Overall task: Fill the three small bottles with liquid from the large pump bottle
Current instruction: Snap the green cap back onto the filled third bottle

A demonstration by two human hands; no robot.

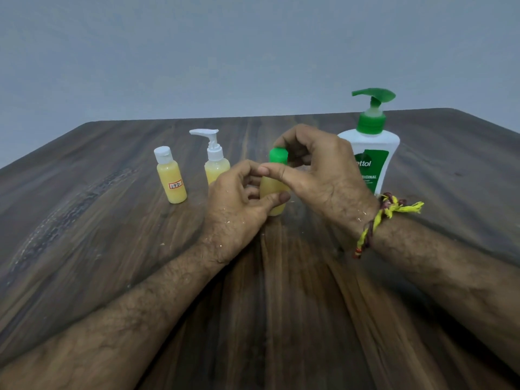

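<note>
Three small bottles (170,178) (215,161) (274,190), one large pump bottle (368,153), two hands (239,204) (318,170).

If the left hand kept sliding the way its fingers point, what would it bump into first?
The left hand already grips the green-capped small bottle, so that comes first. Past it sits the right hand, then probably the large pump bottle, though depth is unclear.

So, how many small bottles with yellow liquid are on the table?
3: white flip-cap bottle leftmost, white pump-top bottle beside it, green-capped bottle held in both hands.

Bare table (84,220) left of labelled bottle (170,178)
</note>
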